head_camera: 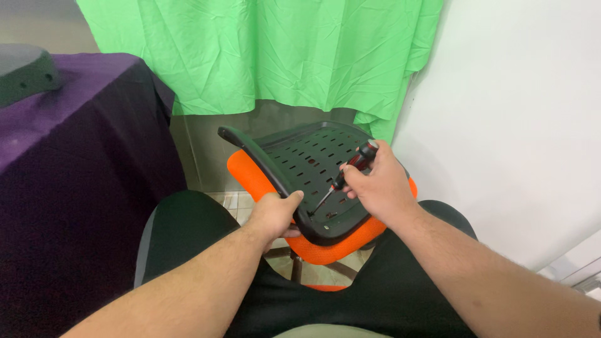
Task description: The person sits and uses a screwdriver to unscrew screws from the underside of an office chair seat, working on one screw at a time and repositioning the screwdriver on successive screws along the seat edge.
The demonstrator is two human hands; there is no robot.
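An upturned chair seat (300,156) rests between my knees, its black perforated plastic underside facing me and its orange mesh cushion below. My left hand (275,213) grips the seat's near left edge, thumb over the black rim. My right hand (375,184) holds a screwdriver (350,169) with a black and red handle. Its thin shaft slants down to the left and the tip (315,211) touches the black plastic close to my left thumb.
A table draped in purple cloth (75,144) stands at the left with a grey object (25,72) on it. A green cloth (269,50) hangs behind the seat. A white wall (513,112) is close on the right. Tiled floor shows below the seat.
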